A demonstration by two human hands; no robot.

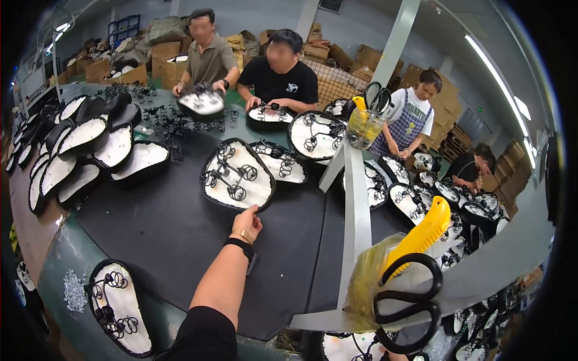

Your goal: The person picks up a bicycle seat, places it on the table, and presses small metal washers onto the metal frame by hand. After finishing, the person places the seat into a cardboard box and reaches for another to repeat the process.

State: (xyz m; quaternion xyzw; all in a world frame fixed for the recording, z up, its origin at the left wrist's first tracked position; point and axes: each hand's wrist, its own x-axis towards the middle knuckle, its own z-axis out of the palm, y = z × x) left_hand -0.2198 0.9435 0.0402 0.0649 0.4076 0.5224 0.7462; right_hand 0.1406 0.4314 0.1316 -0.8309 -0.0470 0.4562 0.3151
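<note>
My left hand reaches forward over the dark mat and grips the near rim of a bicycle saddle. Its underside faces up, white inside a black rim, with black wire coil springs lying on it. Just behind it rests another upturned saddle, partly covered by the first. Nearer to me on the left, a further saddle with coil springs lies beside a small heap of clear bits. At the bottom edge, one more saddle is cut off. My right hand does not show.
Saddles without springs pile up at left. A grey metal frame stands at right, carrying black-handled scissors and a yellow cutter. Across the table, two people handle saddles; others work at right. Loose springs lie at the back.
</note>
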